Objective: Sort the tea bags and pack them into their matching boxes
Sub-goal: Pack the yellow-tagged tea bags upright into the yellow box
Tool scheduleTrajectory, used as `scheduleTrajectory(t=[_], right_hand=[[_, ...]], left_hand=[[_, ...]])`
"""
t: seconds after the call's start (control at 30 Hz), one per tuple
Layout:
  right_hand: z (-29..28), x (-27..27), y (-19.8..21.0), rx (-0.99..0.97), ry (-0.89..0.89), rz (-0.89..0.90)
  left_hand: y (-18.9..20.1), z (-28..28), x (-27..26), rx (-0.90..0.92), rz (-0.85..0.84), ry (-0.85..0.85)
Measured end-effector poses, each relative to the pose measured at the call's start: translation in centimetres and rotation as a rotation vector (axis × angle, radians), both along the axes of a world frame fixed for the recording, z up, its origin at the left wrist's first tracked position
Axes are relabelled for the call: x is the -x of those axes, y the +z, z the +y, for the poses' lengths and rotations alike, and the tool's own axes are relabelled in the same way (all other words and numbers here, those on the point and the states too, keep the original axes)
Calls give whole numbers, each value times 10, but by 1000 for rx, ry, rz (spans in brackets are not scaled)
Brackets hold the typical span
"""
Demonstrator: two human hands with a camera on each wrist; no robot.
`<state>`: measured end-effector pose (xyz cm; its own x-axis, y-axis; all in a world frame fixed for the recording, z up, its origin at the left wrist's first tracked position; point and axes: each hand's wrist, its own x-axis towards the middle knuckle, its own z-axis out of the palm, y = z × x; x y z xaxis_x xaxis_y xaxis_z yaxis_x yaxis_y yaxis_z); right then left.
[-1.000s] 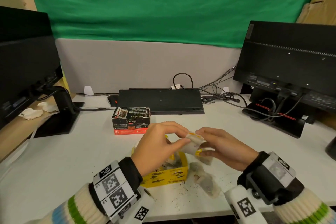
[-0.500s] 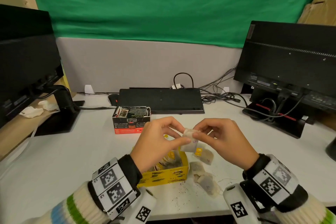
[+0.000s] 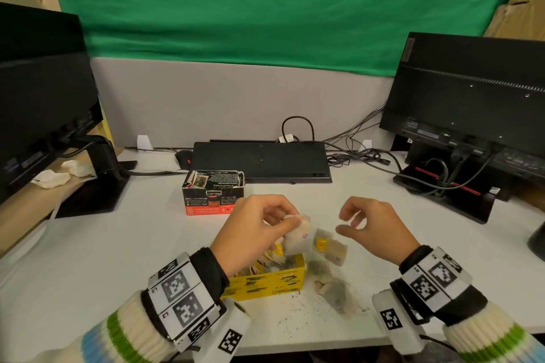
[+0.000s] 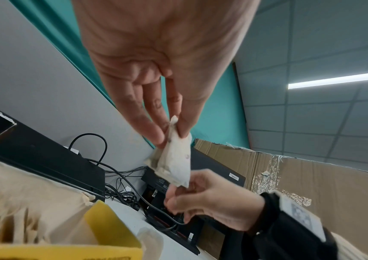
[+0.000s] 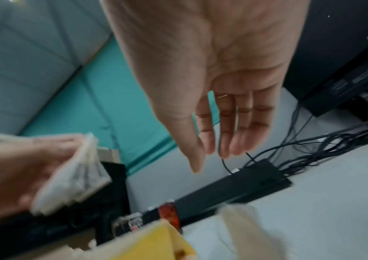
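Note:
My left hand [image 3: 259,227] pinches a pale tea bag [image 3: 298,237] by its top, above the open yellow box [image 3: 274,284]; the pinch shows clearly in the left wrist view on the tea bag [image 4: 175,161]. That box holds several yellow-tagged bags. My right hand [image 3: 371,225] hovers to the right with relaxed fingers and holds nothing. A yellow-tagged tea bag [image 3: 328,246] lies between the hands beside the box, and more loose bags [image 3: 336,295] lie on the desk below it. A black and red tea box [image 3: 213,196] stands open behind my left hand.
A black keyboard [image 3: 261,160] lies upside down behind the boxes, with tangled cables [image 3: 356,153] to its right. Monitors stand at left [image 3: 41,103] and right [image 3: 474,103]. Tea crumbs speckle the white desk [image 3: 118,244] near its front edge.
Both hands held the tea bag together before. My right hand has let go and moved away to the right, while my left hand keeps the bag over the yellow box.

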<state>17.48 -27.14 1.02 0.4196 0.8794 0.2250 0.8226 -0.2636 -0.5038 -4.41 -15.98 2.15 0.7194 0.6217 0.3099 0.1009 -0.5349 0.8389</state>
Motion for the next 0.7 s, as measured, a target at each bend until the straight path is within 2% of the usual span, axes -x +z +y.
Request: scheduleTrajectory(t=[0.1, 0.17, 0.37, 0.5, 0.57, 0.7], right_hand=[[3, -7, -18, 237, -70, 64], [5, -5, -24, 314, -69, 105], [6, -3, -31, 326, -83, 43], [4, 3, -16, 155, -60, 42], [5, 8, -6, 16, -32, 208], [2, 25, 14, -162, 110, 715]], left_hand=[[-4, 2, 0, -71, 41, 23], [-5, 3, -1, -89, 57, 29], [-5, 1, -2, -73, 62, 42], [-5, 1, -2, -20, 54, 58], [-4, 2, 0, 5, 37, 56], [-2, 3, 2, 43, 21, 57]])
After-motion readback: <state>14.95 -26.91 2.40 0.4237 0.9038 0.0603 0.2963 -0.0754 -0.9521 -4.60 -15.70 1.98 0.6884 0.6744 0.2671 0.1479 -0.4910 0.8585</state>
